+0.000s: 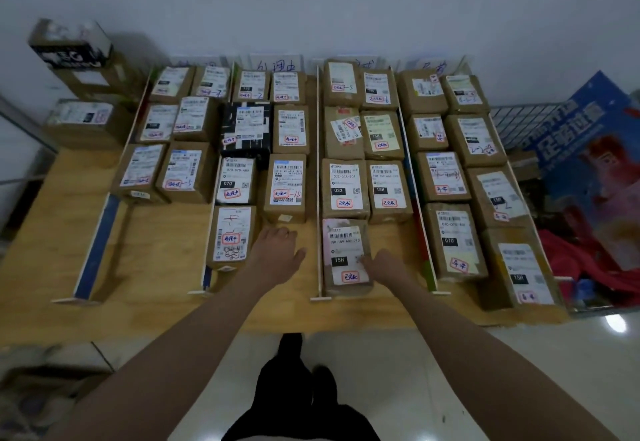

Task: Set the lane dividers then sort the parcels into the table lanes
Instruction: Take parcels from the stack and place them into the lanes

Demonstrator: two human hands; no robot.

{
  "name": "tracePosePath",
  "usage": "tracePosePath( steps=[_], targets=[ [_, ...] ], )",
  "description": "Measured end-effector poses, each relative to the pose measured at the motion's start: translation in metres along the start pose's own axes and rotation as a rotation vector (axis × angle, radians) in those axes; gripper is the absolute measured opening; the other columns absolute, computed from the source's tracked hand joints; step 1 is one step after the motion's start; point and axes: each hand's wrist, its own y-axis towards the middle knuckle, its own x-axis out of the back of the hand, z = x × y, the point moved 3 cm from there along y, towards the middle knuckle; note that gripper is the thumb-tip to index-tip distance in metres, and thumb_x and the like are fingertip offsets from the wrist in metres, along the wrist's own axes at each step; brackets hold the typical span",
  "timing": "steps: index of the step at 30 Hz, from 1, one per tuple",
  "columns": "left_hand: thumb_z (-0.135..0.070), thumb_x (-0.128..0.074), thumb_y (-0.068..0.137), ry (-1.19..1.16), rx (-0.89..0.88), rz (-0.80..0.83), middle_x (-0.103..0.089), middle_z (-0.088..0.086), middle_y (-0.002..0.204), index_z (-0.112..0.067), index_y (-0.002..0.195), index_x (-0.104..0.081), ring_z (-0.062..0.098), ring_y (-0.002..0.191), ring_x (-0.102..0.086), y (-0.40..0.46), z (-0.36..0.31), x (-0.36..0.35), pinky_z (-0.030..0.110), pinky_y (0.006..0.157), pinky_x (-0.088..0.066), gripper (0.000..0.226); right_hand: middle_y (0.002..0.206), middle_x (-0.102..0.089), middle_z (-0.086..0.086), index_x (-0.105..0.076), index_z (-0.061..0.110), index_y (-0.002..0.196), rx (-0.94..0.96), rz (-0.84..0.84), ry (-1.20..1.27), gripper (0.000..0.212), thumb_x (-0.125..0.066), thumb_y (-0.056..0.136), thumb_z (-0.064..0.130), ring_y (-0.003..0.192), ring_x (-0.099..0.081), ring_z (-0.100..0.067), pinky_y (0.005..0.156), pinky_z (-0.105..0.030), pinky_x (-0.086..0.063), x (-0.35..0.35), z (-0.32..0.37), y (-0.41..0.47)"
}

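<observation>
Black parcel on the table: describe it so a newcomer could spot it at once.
Start at the wooden table split into lanes by white dividers. In the second lane from the left, go to the second row from the wall, left column. The black parcel there is the only dark-wrapped one; all its neighbours are brown cardboard.

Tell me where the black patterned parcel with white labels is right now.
In the head view, the black patterned parcel sits in the second lane from the left, second row from the back, beside a brown cardboard parcel on its right.
</observation>
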Motion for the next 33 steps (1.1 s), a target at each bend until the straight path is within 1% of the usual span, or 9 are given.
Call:
tracePosePath(
  steps=[3,4,7,10,14,17,22,27,33],
  targets=[
    [-0.048,-0.034,0.102,0.002,0.014,-0.049,-0.050,0.008,0.143,-0.013,0.141,-0.046,0.025,0.134,-0.043,0.004,0.001,0.024,0.042,0.117,-0.024,0.054,0.110,-0.068,-0.011,-0.062,0.005,0.109,0.112,-0.116,-0.029,0.037,-0.050,0.099,0.038,0.094,-0.064,-0.021,0.083,-0.036,-0.056,0.032,0.025,-0.009],
    [-0.047,-0.034,0.102,0.003,0.015,-0.072,-0.052,0.008,0.142,-0.014,0.140,-0.047,0.025,0.133,-0.044,0.005,0.001,0.034,0.042,0.116,-0.025,0.053,0.112,-0.066,-0.012,-0.061,0.006,0.112,0.166,-0.161,-0.038,0.036,-0.050,0.099,0.037,0.093,-0.063,-0.022,0.083,-0.037,-0.056,0.044,0.036,-0.015],
    [-0.043,-0.032,0.102,-0.006,0.034,-0.147,-0.048,0.008,0.146,-0.014,0.144,-0.044,0.024,0.137,-0.041,0.003,0.004,0.068,0.043,0.119,-0.022,0.053,0.128,-0.053,-0.013,-0.048,0.006,0.132,0.348,-0.346,-0.150,0.042,-0.046,0.100,0.032,0.115,-0.054,-0.029,0.092,-0.040,-0.049,0.081,0.074,-0.044],
    [-0.046,-0.027,0.104,-0.001,0.085,-0.216,-0.041,0.007,0.153,-0.014,0.148,-0.039,0.024,0.143,-0.033,-0.010,0.019,0.096,0.045,0.121,-0.017,0.056,0.133,-0.051,-0.012,-0.047,0.009,0.135,0.534,-0.503,-0.269,0.042,-0.043,0.100,0.032,0.125,-0.047,-0.031,0.101,-0.047,-0.045,0.100,0.108,-0.070],
    [-0.048,-0.026,0.104,-0.005,0.189,-0.298,-0.036,0.005,0.156,-0.015,0.149,-0.037,0.023,0.146,-0.027,-0.040,0.055,0.118,0.044,0.122,-0.015,0.058,0.142,-0.047,-0.010,-0.041,0.013,0.142,0.698,-0.538,-0.390,0.044,-0.035,0.102,0.030,0.133,-0.040,-0.031,0.111,-0.047,-0.034,0.093,0.147,-0.095],
    [-0.048,-0.025,0.104,0.024,0.257,-0.347,-0.034,0.005,0.156,-0.014,0.150,-0.035,0.024,0.147,-0.025,-0.066,0.085,0.128,0.045,0.122,-0.015,0.057,0.146,-0.044,-0.007,-0.040,0.014,0.144,0.793,-0.555,-0.443,0.046,-0.032,0.103,0.034,0.137,-0.038,-0.028,0.114,-0.046,-0.029,0.074,0.177,-0.108],
    [-0.044,-0.026,0.105,-0.011,0.349,-0.409,-0.034,0.004,0.156,-0.016,0.150,-0.034,0.023,0.146,-0.027,-0.103,0.139,0.137,0.042,0.119,-0.022,0.054,0.156,-0.033,-0.006,-0.032,0.017,0.151,0.866,-0.500,-0.503,0.052,-0.029,0.104,0.039,0.146,-0.027,-0.026,0.121,-0.046,-0.020,0.035,0.225,-0.121],
    [-0.043,-0.029,0.104,-0.035,0.412,-0.462,-0.043,0.003,0.149,-0.019,0.147,-0.038,0.025,0.137,-0.039,-0.130,0.199,0.143,0.041,0.111,-0.032,0.050,0.156,-0.034,-0.007,-0.033,0.015,0.150,0.927,-0.463,-0.491,0.052,-0.031,0.104,0.038,0.145,-0.028,-0.026,0.120,-0.046,-0.023,0.005,0.278,-0.132],
    [-0.043,-0.032,0.103,-0.005,0.422,-0.492,-0.049,0.004,0.143,-0.018,0.141,-0.044,0.024,0.132,-0.044,-0.151,0.285,0.147,0.041,0.108,-0.035,0.047,0.150,-0.040,-0.007,-0.036,0.014,0.148,0.906,-0.472,-0.478,0.049,-0.033,0.104,0.036,0.139,-0.035,-0.026,0.117,-0.043,-0.027,-0.056,0.347,-0.144]
  ],
)
